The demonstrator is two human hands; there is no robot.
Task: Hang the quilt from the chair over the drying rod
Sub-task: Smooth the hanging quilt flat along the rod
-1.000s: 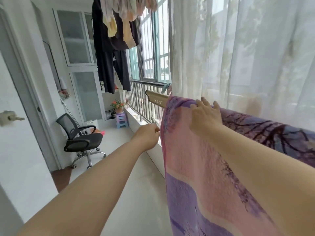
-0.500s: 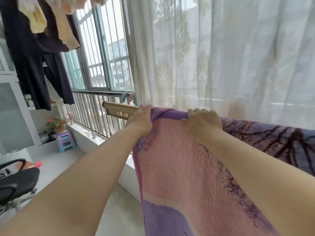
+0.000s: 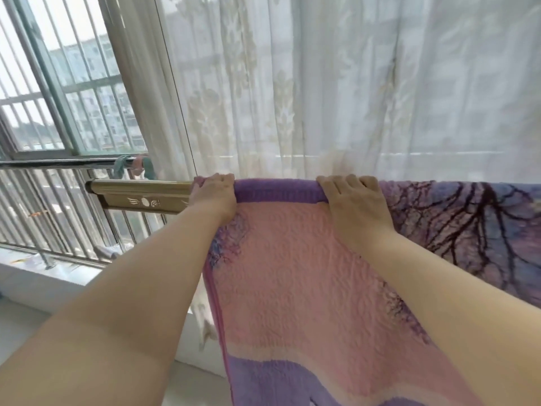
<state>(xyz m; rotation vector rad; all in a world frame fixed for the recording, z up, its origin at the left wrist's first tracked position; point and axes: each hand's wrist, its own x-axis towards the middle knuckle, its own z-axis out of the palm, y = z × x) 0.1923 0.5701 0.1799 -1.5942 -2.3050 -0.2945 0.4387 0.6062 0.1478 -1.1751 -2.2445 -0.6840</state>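
The quilt point(image 3: 292, 273) — soft, padded, likely weighty — hangs over the drying rod point(image 3: 140, 196), gripped at its top fold by curled fingers point(image 3: 339, 186) of the left hand point(image 3: 215, 200) and right hand point(image 3: 355, 209) (best hold: that fold, under the fingers).

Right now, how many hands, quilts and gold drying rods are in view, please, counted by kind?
Hands: 2, left hand and right hand
quilt: 1
drying rod: 1
Total: 4
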